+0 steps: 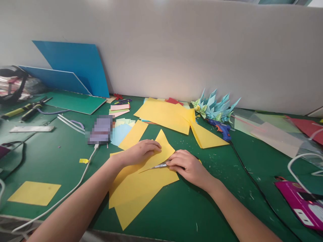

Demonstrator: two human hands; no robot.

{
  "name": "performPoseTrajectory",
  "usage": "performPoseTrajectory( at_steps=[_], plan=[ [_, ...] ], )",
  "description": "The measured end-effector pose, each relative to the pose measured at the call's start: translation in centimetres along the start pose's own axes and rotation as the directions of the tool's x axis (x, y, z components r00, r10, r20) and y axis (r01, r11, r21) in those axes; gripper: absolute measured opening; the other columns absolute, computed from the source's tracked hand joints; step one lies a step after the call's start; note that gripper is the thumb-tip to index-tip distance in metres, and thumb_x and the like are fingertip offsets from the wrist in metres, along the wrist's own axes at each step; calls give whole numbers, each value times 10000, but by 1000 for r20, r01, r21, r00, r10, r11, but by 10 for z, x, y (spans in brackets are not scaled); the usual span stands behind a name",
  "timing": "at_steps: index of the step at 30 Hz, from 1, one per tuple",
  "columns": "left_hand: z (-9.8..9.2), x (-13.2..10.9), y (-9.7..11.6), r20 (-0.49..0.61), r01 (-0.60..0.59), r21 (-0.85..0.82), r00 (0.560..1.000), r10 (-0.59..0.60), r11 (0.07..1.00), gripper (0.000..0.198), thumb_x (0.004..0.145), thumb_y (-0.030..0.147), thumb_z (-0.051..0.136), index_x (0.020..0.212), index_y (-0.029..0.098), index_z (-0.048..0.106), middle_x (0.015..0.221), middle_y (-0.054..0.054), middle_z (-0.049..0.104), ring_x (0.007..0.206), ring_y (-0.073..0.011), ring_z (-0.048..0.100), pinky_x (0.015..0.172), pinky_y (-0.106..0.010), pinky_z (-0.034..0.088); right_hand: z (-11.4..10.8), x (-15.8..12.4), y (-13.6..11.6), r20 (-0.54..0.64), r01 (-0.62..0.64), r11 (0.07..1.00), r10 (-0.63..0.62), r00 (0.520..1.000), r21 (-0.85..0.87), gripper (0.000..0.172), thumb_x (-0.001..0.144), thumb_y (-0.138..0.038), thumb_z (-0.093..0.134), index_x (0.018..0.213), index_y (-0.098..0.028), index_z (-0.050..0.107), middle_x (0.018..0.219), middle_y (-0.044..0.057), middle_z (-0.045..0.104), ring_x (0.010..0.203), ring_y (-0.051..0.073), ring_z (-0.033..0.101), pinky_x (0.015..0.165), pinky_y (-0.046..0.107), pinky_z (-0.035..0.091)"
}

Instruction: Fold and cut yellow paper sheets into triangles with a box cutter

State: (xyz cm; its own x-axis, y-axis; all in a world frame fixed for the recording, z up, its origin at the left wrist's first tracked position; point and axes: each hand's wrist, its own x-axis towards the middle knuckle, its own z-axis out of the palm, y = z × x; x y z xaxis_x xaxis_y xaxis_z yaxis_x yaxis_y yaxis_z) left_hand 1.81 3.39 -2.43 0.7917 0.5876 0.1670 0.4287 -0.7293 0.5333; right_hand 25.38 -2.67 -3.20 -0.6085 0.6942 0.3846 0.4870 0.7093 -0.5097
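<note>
A stack of yellow paper sheets (141, 188) lies on the green table (207, 208) in front of me. My left hand (142, 151) presses down on a folded yellow flap (165, 148), fingers curled over it. My right hand (188, 164) is closed on a thin metal blade (158, 166) whose tip runs along the fold under the left hand.
More yellow sheets (166, 116) lie behind, beside a blue-green paper origami piece (215, 107) and a blue glue gun (223, 129) with a black cord. Blue boards (75, 67) lean on the wall. A white cable (75, 186), a blurred device (101, 129), tools (27, 109) and a pink box (300, 201) surround the work area.
</note>
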Motion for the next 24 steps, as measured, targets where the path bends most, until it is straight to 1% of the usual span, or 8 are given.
performPoseTrajectory(
  at_steps=[13, 16, 21, 24],
  plan=[
    [3, 0, -3, -28, 4, -5, 1000, -4, 1000, 291, 958, 263, 356, 1034, 192, 627, 1163, -87, 626, 1081, -193, 574, 963, -358, 451, 5, 4, -6, 10, 13, 998, -13, 1000, 61, 105, 875, -140, 578, 897, -214, 650, 924, 24, 704, 883, 191, 584, 802, 362, 431],
    [2, 0, -3, -30, -2, -10, 1000, 2, 1000, 289, 957, 269, 357, 1033, 192, 625, 1159, -88, 626, 1078, -194, 575, 961, -361, 453, 5, 5, -7, 27, 8, 999, -10, 1000, 53, 107, 880, -148, 572, 898, -215, 653, 929, 24, 706, 881, 188, 590, 798, 361, 430],
    [1, 0, -1, -24, 0, -23, 1000, -1, 1000, 296, 956, 263, 349, 1021, 182, 627, 1150, -96, 629, 1075, -195, 575, 954, -366, 458, 9, 6, -10, 11, 33, 999, -33, 999, 25, 103, 889, -169, 563, 903, -215, 654, 933, 24, 710, 880, 177, 596, 792, 346, 442],
    [1, 1, 0, -20, 0, -23, 1000, -1, 1000, 289, 950, 238, 351, 1013, 191, 628, 1153, -86, 629, 1081, -190, 571, 956, -362, 455, 11, 7, -14, 39, 60, 998, -60, 997, 23, 101, 893, -188, 561, 904, -221, 655, 955, 28, 711, 890, 182, 603, 782, 351, 447]
  ],
)
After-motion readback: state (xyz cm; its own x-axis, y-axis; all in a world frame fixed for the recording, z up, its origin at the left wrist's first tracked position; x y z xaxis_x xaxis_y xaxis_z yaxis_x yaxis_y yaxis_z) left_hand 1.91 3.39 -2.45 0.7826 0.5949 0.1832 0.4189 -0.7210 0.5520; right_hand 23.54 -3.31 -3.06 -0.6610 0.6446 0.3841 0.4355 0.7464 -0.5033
